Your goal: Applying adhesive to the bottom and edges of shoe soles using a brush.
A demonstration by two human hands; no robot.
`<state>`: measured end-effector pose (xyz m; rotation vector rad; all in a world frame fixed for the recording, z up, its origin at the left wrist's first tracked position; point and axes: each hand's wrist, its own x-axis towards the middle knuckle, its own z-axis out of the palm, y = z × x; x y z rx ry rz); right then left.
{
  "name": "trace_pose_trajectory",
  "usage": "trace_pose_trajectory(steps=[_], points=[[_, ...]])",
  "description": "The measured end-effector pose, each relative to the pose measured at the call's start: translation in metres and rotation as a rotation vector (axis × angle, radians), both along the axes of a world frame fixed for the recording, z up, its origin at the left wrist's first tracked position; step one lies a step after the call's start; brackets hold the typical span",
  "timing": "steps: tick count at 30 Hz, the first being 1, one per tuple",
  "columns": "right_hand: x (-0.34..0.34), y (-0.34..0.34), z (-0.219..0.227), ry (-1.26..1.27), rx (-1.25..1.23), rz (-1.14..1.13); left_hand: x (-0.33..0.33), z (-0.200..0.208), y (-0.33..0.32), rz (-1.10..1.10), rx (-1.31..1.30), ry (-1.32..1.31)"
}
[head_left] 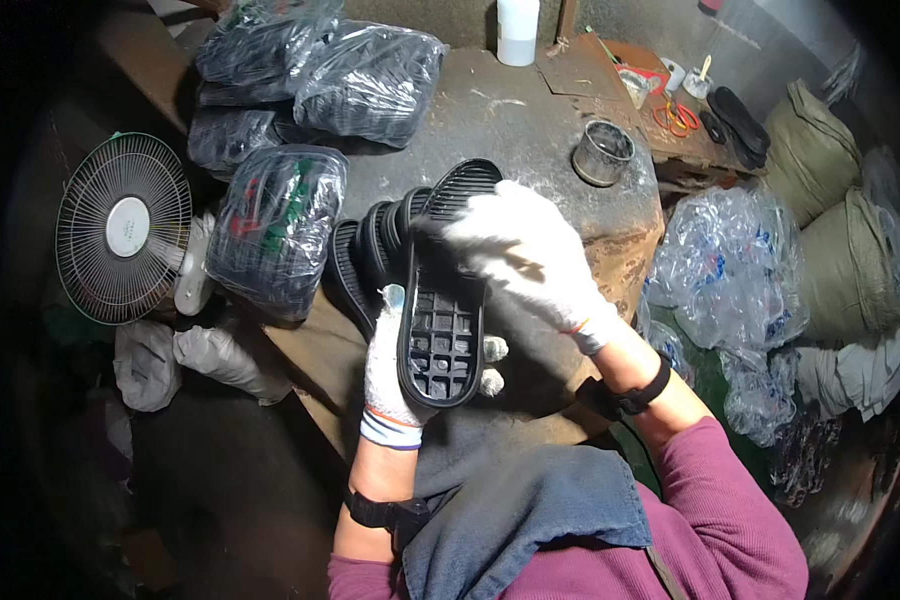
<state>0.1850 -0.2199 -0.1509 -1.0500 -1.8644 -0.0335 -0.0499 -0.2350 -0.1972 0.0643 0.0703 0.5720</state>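
Observation:
A black rubber shoe sole (442, 335), its gridded hollow side facing up, lies tilted in my left hand (388, 365). That hand wears a white knit glove; its thumb presses the left edge and fingertips show past the right edge. My right hand (525, 250), gloved in white too, is curled over the upper half of the sole. Its fingers are closed and partly blurred, and what they hold, if anything, is hidden. Just behind and to the left, several more black soles (355, 260) lie overlapping on the worn table (500, 110).
Plastic-wrapped black bundles (280, 230) are piled at the table's left, beside a fan (125, 225). A metal cup (603, 153) and white bottle (517, 30) stand farther back. Red-handled scissors (675, 118) lie on a side bench. Clear plastic bags (725, 260) and green sacks (845, 260) crowd the right.

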Motion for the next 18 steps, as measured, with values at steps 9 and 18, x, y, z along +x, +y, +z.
trace_pose_trajectory(steps=[9,18], points=[[0.010,0.011,0.008,0.113,-0.179,0.214,0.019,0.008,-0.003,0.006,0.001,-0.036],[-0.025,-0.043,0.017,-0.084,-0.140,0.496,0.015,-0.009,0.015,0.054,0.064,-0.504]])
